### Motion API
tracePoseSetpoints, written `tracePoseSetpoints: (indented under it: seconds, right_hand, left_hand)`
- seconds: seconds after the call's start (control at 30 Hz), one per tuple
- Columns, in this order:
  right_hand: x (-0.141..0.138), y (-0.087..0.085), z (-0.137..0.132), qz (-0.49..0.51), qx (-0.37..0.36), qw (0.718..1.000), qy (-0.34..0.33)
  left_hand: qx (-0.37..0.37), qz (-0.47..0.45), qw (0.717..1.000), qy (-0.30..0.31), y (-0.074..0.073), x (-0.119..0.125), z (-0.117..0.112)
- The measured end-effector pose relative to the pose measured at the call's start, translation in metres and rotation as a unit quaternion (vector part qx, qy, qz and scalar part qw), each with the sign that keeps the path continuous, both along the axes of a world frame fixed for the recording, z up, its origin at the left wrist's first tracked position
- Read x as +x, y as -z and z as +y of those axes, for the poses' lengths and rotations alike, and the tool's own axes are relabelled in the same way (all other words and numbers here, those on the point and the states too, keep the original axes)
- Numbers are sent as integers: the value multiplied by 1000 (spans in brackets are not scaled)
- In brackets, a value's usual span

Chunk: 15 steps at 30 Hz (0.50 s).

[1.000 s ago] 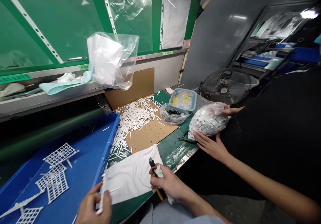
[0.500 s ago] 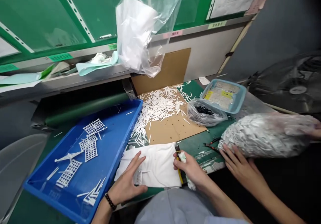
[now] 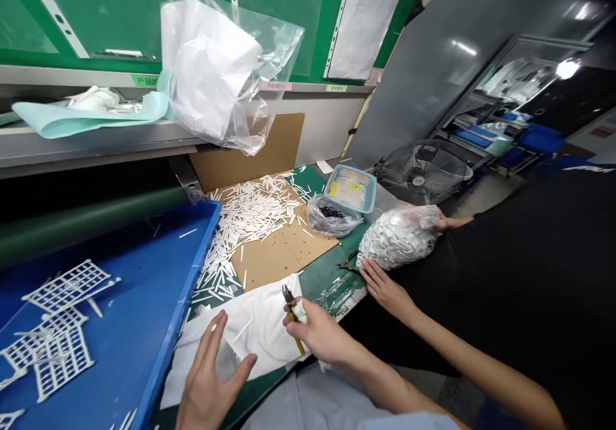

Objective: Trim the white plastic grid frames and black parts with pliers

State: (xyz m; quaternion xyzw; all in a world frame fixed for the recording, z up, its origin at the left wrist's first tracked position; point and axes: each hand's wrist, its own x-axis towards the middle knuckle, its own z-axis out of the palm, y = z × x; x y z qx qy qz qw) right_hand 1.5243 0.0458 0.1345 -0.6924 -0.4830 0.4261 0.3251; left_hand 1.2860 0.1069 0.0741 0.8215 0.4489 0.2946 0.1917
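Blue tray (image 3: 115,366) of white plastic grids (image 3: 67,285) at 8 o'clock; left hand (image 3: 209,378) open, fingers (image 3: 219,327) spread over white cloth (image 3: 250,340) at 6 o'clock; right hand (image 3: 322,334) clenched on yellow-handled cutters (image 3: 291,311) at 5 o'clock, tips (image 3: 287,294) held up clear of the cloth.

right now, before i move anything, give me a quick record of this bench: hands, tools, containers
right hand: grips yellow-handled side cutters
left hand: open, empty, over a white cloth
blue tray: holds white plastic lattice pieces
cardboard sheet: covered with scattered white plastic sticks
co-worker's hand: beside a clear bag of white parts
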Motion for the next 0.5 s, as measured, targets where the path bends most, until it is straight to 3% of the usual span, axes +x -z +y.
tracePoseSetpoints:
  seconds: [0.13,0.2,0.33,0.5]
  right_hand:
    - [-17,0,16,-57,1,997,-54]
    - [-26,2,21,-74,1,993,-91]
    - [-38,12,19,-83,-12,984,-155]
    - [-41,31,21,-186,-71,952,-231]
  left_hand:
    - [-11,-36,999,-24,29,15,1]
    - [-9,-63,997,-39,31,15,-5]
    - [-56,-140,986,-73,20,11,-21]
    - [-105,-148,977,-115,34,8,-24]
